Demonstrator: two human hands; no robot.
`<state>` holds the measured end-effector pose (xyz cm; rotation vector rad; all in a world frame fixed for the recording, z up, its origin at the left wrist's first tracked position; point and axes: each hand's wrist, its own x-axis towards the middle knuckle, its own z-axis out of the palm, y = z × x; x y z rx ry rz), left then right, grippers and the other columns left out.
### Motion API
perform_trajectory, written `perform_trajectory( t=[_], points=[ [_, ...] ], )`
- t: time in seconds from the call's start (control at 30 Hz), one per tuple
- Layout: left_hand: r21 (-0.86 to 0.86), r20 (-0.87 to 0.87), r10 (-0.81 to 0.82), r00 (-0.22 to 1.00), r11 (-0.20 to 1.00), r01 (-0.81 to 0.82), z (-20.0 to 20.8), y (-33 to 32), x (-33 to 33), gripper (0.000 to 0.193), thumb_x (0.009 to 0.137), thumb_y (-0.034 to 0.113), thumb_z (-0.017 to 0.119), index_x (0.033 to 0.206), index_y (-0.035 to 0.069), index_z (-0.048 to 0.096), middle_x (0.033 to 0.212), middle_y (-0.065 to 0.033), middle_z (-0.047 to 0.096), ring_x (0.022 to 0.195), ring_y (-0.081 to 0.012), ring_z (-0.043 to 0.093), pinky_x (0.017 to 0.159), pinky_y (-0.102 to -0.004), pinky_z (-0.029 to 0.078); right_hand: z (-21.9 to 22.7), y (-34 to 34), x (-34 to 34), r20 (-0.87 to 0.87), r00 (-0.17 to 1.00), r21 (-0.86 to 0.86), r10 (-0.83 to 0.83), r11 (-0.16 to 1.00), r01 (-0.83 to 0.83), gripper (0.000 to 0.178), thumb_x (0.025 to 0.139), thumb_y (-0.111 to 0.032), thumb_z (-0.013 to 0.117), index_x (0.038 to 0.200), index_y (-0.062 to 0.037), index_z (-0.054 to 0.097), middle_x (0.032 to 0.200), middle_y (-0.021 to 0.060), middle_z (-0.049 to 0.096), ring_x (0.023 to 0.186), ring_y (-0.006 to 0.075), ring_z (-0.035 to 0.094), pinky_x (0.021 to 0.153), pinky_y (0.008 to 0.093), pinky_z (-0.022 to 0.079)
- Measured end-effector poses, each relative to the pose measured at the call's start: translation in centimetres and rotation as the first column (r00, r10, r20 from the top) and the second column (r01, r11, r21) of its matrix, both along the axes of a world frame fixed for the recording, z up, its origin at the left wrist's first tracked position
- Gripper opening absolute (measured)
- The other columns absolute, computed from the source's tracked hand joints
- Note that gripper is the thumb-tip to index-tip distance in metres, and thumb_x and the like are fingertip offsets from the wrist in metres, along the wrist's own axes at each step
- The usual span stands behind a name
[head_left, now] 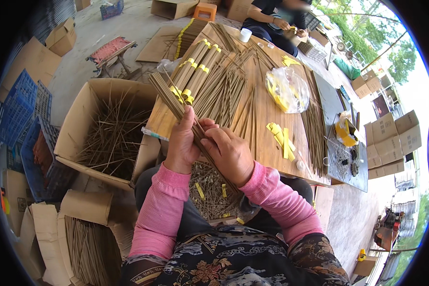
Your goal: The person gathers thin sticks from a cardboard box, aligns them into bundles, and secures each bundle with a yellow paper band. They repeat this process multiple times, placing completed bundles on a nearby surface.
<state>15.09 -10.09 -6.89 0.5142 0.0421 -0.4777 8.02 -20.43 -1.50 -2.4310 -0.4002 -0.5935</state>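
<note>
A bundle of thin brown incense sticks [168, 97] slants between my two hands over my lap, its upper end pointing to the far left. My left hand [180, 147] is closed round its middle, thumb along the top. Lower on the bundle, my right hand [231, 153] has its fingers curled against the sticks. Just beyond, on the wooden table [258, 125], lie several stick bundles [195, 68] wrapped with yellow paper bands. Beside them many loose sticks [222, 95] are spread out. Yellow paper strips [282, 140] lie to the right of my right hand.
An open cardboard box [66, 152] of tangled sticks stands left of the table; another box [64, 214] of sticks is nearer. A plastic bag [287, 90] holds yellow strips. A dark board [341, 143] adjoins the table's right side. A co-worker [274, 24] sits beyond the table.
</note>
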Motion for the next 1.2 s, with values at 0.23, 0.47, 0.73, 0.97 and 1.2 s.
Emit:
perform_trajectory(
  t=[0.23,0.47,0.73,0.97,1.2],
  points=[
    [0.041,-0.022,0.002,1.0,0.999,-0.001,-0.1,0.1,0.0,0.043,0.081,0.047,0.058,0.079,0.004,0.052,0.074,-0.0125,0.061,0.067,-0.0205,0.061,0.063,-0.0323,0.052,-0.6,0.2,0.3,0.046,0.998,-0.085,0.045,0.996,-0.041,0.015,0.076,-0.011,0.062,0.085,-0.0023,0.054,0.084,0.0122,0.057,0.069,0.0299,0.06,0.056,0.0355,0.049],
    [0.049,-0.033,-0.028,0.999,0.998,0.03,-0.5,0.2,0.2,0.047,0.081,0.046,0.058,0.082,-0.001,0.056,0.073,-0.0119,0.06,0.065,-0.0203,0.061,0.062,-0.0319,0.052,-1.1,0.0,0.0,0.111,0.989,-0.187,0.1,0.979,-0.078,0.02,0.074,-0.009,0.064,0.091,-0.0017,0.058,0.082,0.0088,0.055,0.07,0.0256,0.059,0.057,0.0326,0.049],
    [0.081,-0.073,-0.053,0.996,0.995,0.059,-0.2,0.3,0.2,0.045,0.082,0.045,0.057,0.078,-0.001,0.057,0.07,-0.0122,0.059,0.062,-0.0208,0.059,0.06,-0.0322,0.052,-1.1,-0.3,-0.5,0.094,0.989,-0.232,0.113,0.969,-0.088,0.03,0.071,-0.01,0.064,0.099,-0.0032,0.058,0.084,0.0086,0.052,0.072,0.0246,0.057,0.059,0.0333,0.049],
    [0.058,-0.027,0.073,0.997,0.996,-0.071,0.2,1.1,0.9,0.035,0.084,0.039,0.057,0.075,0.006,0.054,0.062,-0.0057,0.055,0.055,-0.0154,0.056,0.053,-0.0303,0.051,0.0,-2.5,-2.0,-0.227,0.974,0.206,0.028,0.978,0.02,0.03,0.079,-0.02,0.063,0.102,-0.0018,0.057,0.086,0.0119,0.055,0.074,0.0232,0.058,0.066,0.0304,0.049],
    [-0.023,-0.017,0.091,0.996,0.996,-0.091,0.5,1.0,1.0,0.027,0.083,0.033,0.061,0.077,0.013,0.044,0.059,-0.0025,0.052,0.05,-0.0114,0.052,0.047,-0.0279,0.049,-3.0,-4.4,-4.3,-0.611,0.677,0.641,0.409,0.758,0.121,0.044,0.088,-0.037,0.052,0.105,0.0043,0.051,0.085,0.0055,0.057,0.076,0.0096,0.052,0.065,0.0227,0.043]
  ],
)
